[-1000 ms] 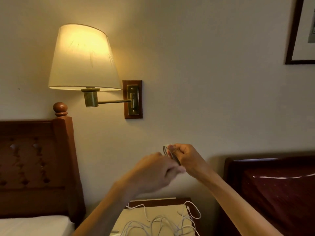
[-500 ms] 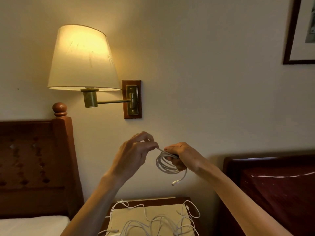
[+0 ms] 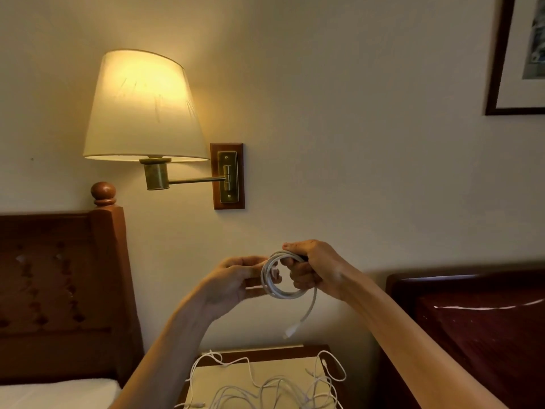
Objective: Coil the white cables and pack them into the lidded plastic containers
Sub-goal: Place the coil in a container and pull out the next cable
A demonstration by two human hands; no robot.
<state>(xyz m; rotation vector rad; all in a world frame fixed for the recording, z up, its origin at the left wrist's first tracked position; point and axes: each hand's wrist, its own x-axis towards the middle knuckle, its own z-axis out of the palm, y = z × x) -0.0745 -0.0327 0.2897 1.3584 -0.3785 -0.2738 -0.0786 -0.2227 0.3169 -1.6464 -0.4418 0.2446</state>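
A white cable wound into a small coil (image 3: 280,290) is held up in front of the wall at chest height. My right hand (image 3: 312,271) grips the top right of the coil, fingers curled round the loops. My left hand (image 3: 236,283) pinches the coil's left side between thumb and fingers. One free end with a plug (image 3: 290,332) hangs down from the coil. Below, several loose white cables (image 3: 274,388) lie tangled on the nightstand. No plastic container is in view.
The nightstand (image 3: 295,351) stands between two beds with dark wooden headboards, one left (image 3: 59,290), one right (image 3: 472,320). A lit wall lamp (image 3: 144,107) hangs above left on a brass arm. A framed picture (image 3: 519,54) is at the top right.
My left hand dropped from above the coil and closed in on its left side. The coil turned to face me as a ring and its free end hangs lower.
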